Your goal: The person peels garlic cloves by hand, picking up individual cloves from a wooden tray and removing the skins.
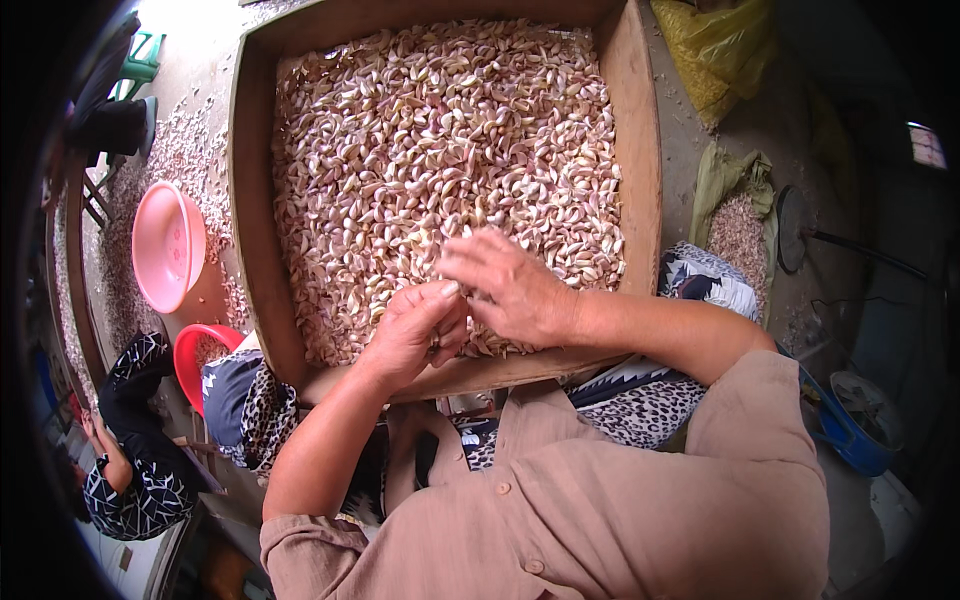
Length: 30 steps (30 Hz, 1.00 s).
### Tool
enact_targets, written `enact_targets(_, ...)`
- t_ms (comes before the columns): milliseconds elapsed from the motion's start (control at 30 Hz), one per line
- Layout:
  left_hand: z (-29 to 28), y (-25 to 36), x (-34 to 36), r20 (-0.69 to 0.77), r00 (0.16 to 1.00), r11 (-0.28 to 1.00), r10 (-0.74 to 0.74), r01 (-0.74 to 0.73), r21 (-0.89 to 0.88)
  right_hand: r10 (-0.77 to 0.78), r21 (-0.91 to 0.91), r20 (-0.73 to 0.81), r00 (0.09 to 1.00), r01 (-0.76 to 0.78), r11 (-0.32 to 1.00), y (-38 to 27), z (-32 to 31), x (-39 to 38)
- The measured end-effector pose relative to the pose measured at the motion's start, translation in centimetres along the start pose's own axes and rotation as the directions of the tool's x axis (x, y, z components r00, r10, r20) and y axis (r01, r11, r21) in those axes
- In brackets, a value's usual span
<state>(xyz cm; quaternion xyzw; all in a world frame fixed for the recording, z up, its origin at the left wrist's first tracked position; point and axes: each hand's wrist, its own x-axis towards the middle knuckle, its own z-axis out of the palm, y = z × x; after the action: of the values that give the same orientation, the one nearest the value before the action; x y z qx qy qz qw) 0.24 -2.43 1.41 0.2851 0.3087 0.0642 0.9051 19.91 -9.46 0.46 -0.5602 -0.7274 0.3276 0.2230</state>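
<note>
Garlic cloves [450,140], pale with pinkish-purple skins, fill a large wooden tray [640,170] in front of me. Over its near side my two hands meet. My left hand [418,328] is closed, thumb and forefinger pinched together; whatever lies in that pinch is too small and covered to make out. Touching it from the right is my right hand [515,290], its fingers partly stretched out above the cloves and slightly blurred. No object shows in the right hand. The thumb side of the right hand is partly hidden behind the left fingertips.
A pink basin [168,247] and a red basin [190,368] stand at the left. On the right are a yellow sack [715,60], an open pale-green sack [712,190] of small bits, and a blue container [860,455]. Another person [140,485] sits at lower left.
</note>
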Motion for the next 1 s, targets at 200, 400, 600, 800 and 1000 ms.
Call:
enact_targets(200, -0.7, 0.7, 0.0, 0.04, 0.999, 1.0, 0.004, -0.004, 0.001, -0.146, 0.066, 0.022, 0.989, 0.144, 0.987, 0.5, -2.0, -0.2)
enact_targets(400, -0.5, 0.4, 0.0, 0.029, 0.999, 0.999, -0.014, 0.013, 0.029, -0.116, -0.147, 0.238, 0.964, 0.154, 0.977, 0.2, -4.2, -0.8)
enact_targets(600, -0.6, -0.1, 0.3, 0.031, 0.999, 0.999, -0.032, 0.031, 0.038, 0.052, -0.217, 0.515, 0.856, 0.072, 0.973, -0.1, -3.5, -2.2)
enact_targets(800, -0.3, -0.4, 0.1, 0.062, 0.995, 0.993, -0.076, 0.069, 0.099, 0.009, -0.088, 0.499, 0.866, 0.04, 0.995, 0.1, -3.3, -2.1)
enact_targets(1000, -0.4, -0.5, 0.0, 0.045, 0.997, 0.993, -0.066, 0.061, 0.105, 0.126, -0.103, 0.282, 0.951, -0.1, 0.99, 0.8, -4.7, -0.2)
